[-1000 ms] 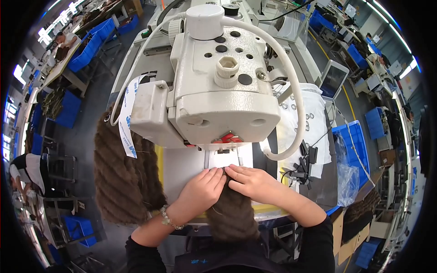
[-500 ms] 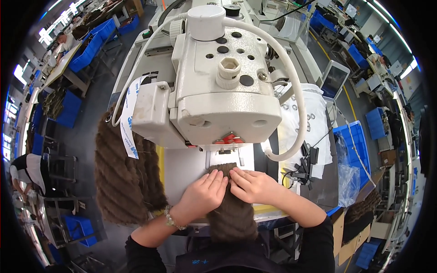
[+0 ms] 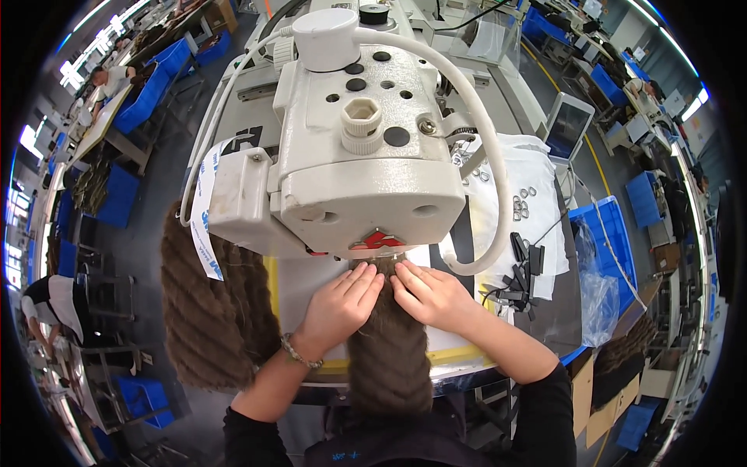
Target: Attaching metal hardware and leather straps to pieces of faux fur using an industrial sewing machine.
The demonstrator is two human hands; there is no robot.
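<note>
- Fur strip [image 3: 389, 346], brown and ribbed, lying lengthwise between the hands and partly beneath their fingers, far end just under the front of the white machine head [image 3: 369, 187].
- Near end of the strip hanging past the yellow-edged front of the pale surface [image 3: 299, 292], close to the person's body.
- Left hand [image 3: 341, 306] palm-down along the strip's left side, fingers straight and close together, tips resting on the fur near its far end; bracelet [image 3: 300, 356] around the wrist.
- Right hand [image 3: 430, 297] palm-down along the opposite side, fingers extended and slanting inward, tips on the fur at nearly the same level.
- Band of bare fur visible between the two sets of fingertips.
- Larger brown fur piece [image 3: 204, 315] left of the machine head, beside the left forearm.
- Black parts [image 3: 537, 261] and white cloth [image 3: 548, 229] right of the right hand, well apart from the strip.
</note>
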